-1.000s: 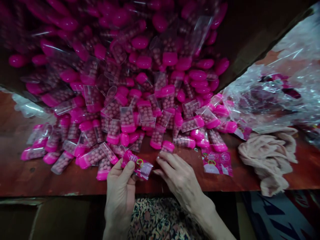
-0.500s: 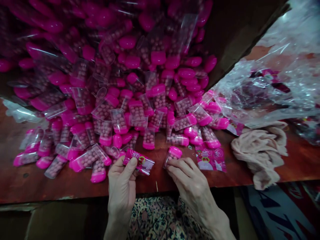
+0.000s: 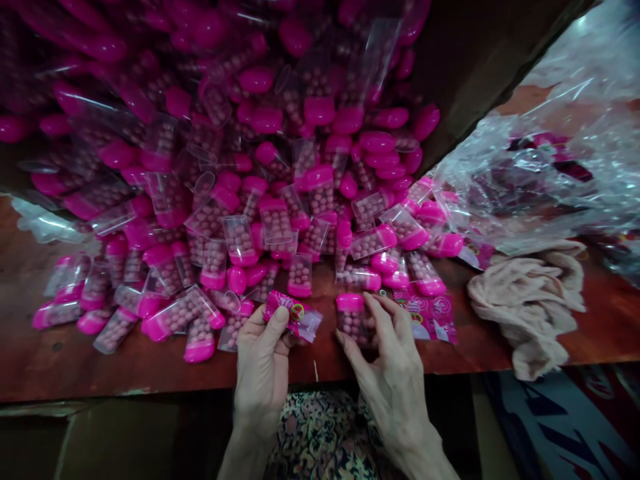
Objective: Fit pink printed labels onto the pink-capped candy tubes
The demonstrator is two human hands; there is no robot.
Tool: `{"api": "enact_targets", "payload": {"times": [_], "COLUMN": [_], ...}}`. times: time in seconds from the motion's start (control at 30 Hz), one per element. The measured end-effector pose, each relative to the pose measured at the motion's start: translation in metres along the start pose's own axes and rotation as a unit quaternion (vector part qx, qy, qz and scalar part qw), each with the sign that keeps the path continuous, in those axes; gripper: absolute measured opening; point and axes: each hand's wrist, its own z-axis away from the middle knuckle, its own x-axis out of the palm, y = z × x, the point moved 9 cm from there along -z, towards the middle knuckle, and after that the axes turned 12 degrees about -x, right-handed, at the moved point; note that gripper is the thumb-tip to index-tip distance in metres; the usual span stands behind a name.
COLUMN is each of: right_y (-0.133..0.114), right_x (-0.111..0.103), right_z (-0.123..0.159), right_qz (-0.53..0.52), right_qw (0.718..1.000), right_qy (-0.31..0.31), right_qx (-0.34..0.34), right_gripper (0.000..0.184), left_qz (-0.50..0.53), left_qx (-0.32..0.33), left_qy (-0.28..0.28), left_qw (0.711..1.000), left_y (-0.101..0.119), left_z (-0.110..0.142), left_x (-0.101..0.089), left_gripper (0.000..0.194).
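Your left hand (image 3: pixel 263 370) pinches a glossy magenta film sleeve (image 3: pixel 294 316) between thumb and curled fingers; its printed face shows a yellow-green ring, and its free end is shiny and partly see-through. Your right hand (image 3: pixel 397 370) is at a clear plastic container (image 3: pixel 351 321) on the worktop (image 3: pixel 165 365), its thumb low at one side and its other fingers partly bent over the far side; whether they grip it, you cannot tell. That container has a smooth, rounded hot-pink cap and is packed with small, round, dusky pink beads.

Beyond your hands, a dense heap of similar containers (image 3: pixel 275 220) lies jumbled, flattened tubes with glossy caps pointing every way. Just beside your right hand lies a flat printed film piece (image 3: pixel 431 319). Farther right are a crumpled, soft beige cloth (image 3: pixel 527 300) and wrinkled transparent plastic (image 3: pixel 540 180).
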Motion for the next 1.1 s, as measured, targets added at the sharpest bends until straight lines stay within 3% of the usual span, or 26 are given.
{"api": "enact_targets", "payload": {"times": [0.17, 0.27, 0.5, 0.87, 1.1], "right_y": [0.025, 0.022, -0.005, -0.005, -0.010], "right_x": [0.007, 0.005, 0.003, 0.010, 0.000], "right_z": [0.018, 0.022, 0.012, 0.021, 0.011], "right_qz": [-0.173, -0.255, -0.285, -0.232, -0.171], "right_qw": [0.974, 0.947, 0.947, 0.967, 0.984], "right_qy": [-0.008, 0.017, 0.018, -0.050, -0.048], "right_qx": [0.146, 0.194, 0.148, 0.092, 0.034], "right_gripper": [0.041, 0.045, 0.041, 0.043, 0.038], "left_qz": [-0.010, -0.015, -0.022, -0.028, -0.042], "left_qx": [0.007, 0.017, 0.021, 0.027, 0.031], "left_qy": [0.000, 0.004, -0.001, -0.012, -0.037], "left_qw": [1.000, 1.000, 1.000, 0.999, 0.998], "left_y": [0.000, 0.000, -0.003, -0.006, -0.008], "left_z": [-0.002, -0.003, -0.003, -0.003, -0.003], "left_x": [-0.001, -0.001, 0.004, 0.007, 0.014], "left_gripper": [0.019, 0.020, 0.018, 0.016, 0.014]}}
